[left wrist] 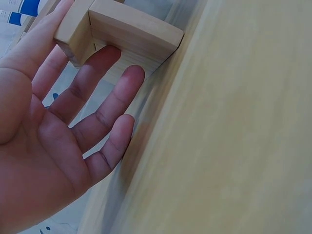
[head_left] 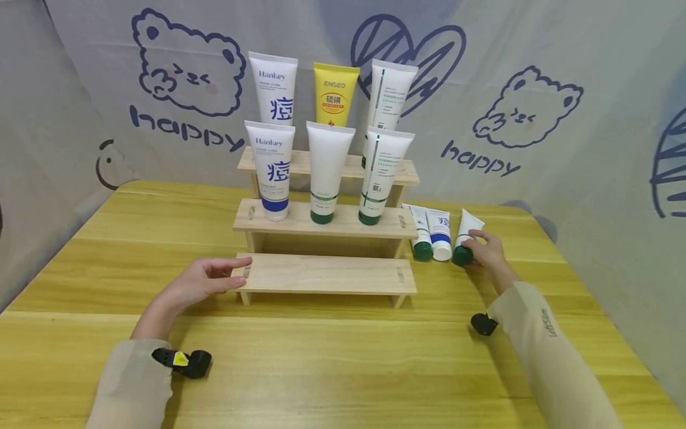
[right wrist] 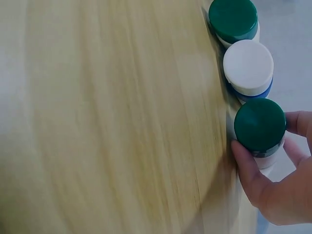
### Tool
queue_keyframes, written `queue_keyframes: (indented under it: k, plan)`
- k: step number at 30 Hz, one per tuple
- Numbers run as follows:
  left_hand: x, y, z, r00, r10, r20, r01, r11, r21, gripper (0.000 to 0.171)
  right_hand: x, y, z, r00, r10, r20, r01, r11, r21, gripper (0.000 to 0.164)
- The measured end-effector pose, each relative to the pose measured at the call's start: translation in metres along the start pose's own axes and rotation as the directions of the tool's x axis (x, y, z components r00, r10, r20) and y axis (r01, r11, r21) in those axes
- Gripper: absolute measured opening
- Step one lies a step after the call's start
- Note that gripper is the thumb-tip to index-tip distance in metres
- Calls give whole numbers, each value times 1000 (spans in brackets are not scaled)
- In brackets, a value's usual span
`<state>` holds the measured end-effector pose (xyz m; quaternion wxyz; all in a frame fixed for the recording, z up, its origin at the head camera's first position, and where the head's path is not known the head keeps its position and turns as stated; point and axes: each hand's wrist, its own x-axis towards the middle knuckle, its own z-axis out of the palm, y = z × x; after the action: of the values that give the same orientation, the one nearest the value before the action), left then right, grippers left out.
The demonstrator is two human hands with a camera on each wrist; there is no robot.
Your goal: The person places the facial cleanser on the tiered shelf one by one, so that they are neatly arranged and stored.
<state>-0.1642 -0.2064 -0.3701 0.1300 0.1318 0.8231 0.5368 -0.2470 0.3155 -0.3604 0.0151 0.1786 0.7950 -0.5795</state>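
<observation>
My left hand (head_left: 194, 285) grips the left end of a three-step wooden display stand (head_left: 329, 275) at its lowest step. In the left wrist view the other fingers (left wrist: 105, 117) reach out beneath and beside that step's leg. On the right, my right hand (head_left: 489, 256) holds a white tube with a green cap (head_left: 465, 245) between thumb and fingers, low over the table. The right wrist view shows its green cap (right wrist: 260, 124) from the end. Beside it lie a white tube with a blue band (head_left: 440, 233) and another green-capped white tube (head_left: 422, 235).
Three tubes stand caps down on the middle step: a Hankey tube (head_left: 272, 173), a plain white one (head_left: 328, 173) and a green-striped one (head_left: 383, 173). Behind them, the top step carries another Hankey tube (head_left: 273, 89), a yellow tube (head_left: 334, 95) and a green-striped one (head_left: 391, 95). A printed cloth (head_left: 311, 36) hangs behind the table.
</observation>
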Motion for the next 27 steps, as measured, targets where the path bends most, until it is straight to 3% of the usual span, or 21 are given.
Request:
queue_keyframes:
  k: [12, 16, 22, 27]
  plan:
    - [0, -1, 0, 1000, 12, 2, -12, 1000, 2, 50, -14, -6, -3, 1000, -7, 13, 5, 989, 148, 56]
    - [0, 0, 0, 1000, 10, 4, -10, 1000, 4, 50, 5, 10, -7, 1000, -26, -12, 28, 975, 220, 65]
    - [0, 2, -1, 1000, 3, 8, -3, 1000, 8, 50, 35, 35, -13, 991, -130, -40, 136, 952, 273, 89]
    - [0, 3, -1, 1000, 5, 8, -5, 1000, 11, 50, 13, 19, -12, 985, -171, -33, 174, 960, 219, 103]
